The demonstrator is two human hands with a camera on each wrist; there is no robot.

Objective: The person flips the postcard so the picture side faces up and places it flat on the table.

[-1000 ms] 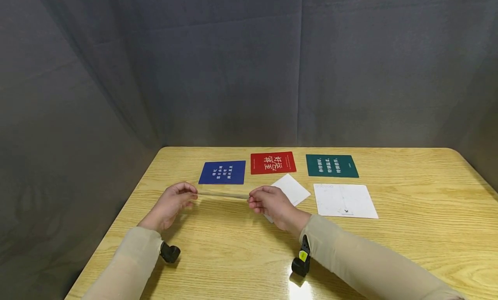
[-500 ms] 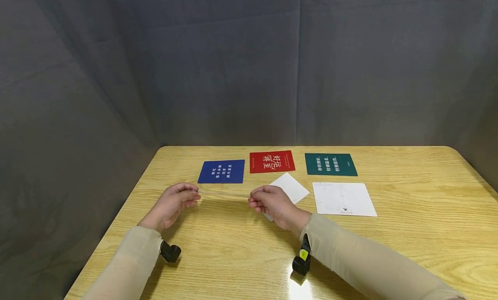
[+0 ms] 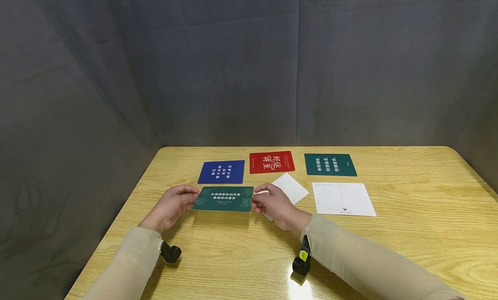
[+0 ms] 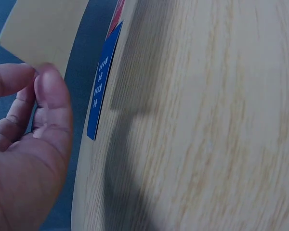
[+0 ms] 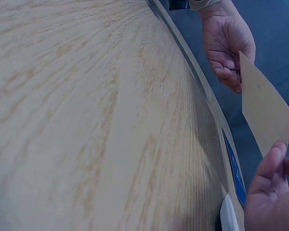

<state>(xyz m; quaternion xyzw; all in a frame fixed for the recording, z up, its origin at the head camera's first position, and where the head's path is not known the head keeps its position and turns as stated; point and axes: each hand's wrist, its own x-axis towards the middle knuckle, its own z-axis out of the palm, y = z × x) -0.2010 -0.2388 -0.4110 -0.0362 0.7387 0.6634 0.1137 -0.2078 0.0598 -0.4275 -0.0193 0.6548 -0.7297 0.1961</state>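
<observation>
A dark green card (image 3: 222,199) with white lettering is held level above the table between both hands. My left hand (image 3: 172,206) pinches its left end with thumb and fingers, while my right hand (image 3: 278,207) pinches the right end. In the left wrist view, the card's pale underside (image 4: 43,33) rises from the left fingertips. From the right wrist, the same pale side (image 5: 264,106) stretches between the two hands. A blue card (image 3: 221,172) lies just behind the held one. Beneath my right hand, a white card (image 3: 289,188) is partly hidden.
At the back of the wooden table (image 3: 233,265) lie a red card (image 3: 272,162) and another green card (image 3: 330,165). A white card (image 3: 344,199) with faint print lies to the right. Dark grey cloth (image 3: 218,75) hangs behind and at the left.
The held card has tilted from nearly edge-on to showing its green printed face to the head camera. Both hands stay in nearly the same place, still pinching it.
</observation>
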